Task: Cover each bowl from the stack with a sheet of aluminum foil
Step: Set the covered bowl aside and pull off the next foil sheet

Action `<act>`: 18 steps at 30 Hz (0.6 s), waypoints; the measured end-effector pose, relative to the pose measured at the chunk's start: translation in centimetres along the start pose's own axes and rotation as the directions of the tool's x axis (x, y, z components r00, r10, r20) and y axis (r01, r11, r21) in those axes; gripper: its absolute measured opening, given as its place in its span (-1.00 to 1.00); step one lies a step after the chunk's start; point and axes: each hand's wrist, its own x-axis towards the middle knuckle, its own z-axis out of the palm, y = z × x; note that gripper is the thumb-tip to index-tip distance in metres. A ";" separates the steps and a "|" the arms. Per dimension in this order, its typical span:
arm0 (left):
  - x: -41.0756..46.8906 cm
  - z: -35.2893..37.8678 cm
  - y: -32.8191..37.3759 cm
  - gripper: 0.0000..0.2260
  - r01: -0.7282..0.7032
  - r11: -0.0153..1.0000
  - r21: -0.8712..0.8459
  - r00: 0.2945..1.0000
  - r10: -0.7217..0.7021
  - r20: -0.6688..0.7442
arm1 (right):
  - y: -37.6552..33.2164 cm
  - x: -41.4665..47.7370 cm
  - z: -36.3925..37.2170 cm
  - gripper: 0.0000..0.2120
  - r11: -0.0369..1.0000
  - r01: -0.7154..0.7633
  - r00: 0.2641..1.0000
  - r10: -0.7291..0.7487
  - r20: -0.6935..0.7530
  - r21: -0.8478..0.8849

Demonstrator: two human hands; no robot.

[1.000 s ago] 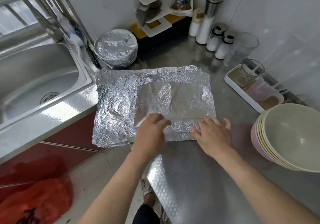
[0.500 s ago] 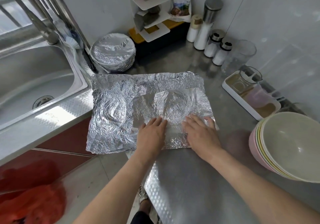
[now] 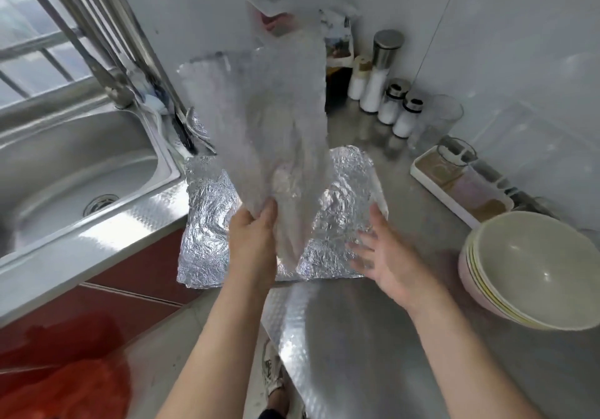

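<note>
My left hand (image 3: 255, 240) pinches the near edge of a crumpled aluminum foil sheet (image 3: 266, 116) and holds it up in the air, blurred by motion. Beneath it lies a pile of more foil sheets (image 3: 350, 191) flat on the steel counter. My right hand (image 3: 383, 256) hovers with fingers spread above the pile's right corner, holding nothing. A stack of bowls (image 3: 532, 269), cream ones inside a pink one, stands at the right edge. The lifted sheet hides the back of the counter behind it.
A steel sink (image 3: 74, 172) with a faucet (image 3: 107, 71) lies to the left. Spice jars (image 3: 389, 94) and a glass (image 3: 441, 116) line the back wall, with a white tray (image 3: 454, 191) of containers on the right. A red bag (image 3: 81, 386) sits on the floor.
Both hands lay flat on the top sheet before. My left hand has since lifted that sheet up off the pile, and my right hand has come off it.
</note>
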 end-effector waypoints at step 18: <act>-3.7 -3.3 -10.6 -0.83 0.417 0.908 0.036 0.898 -0.406 -0.171 | 6.3 2.3 -4.1 -0.60 0.926 0.077 0.871 -0.244 -0.428 -0.371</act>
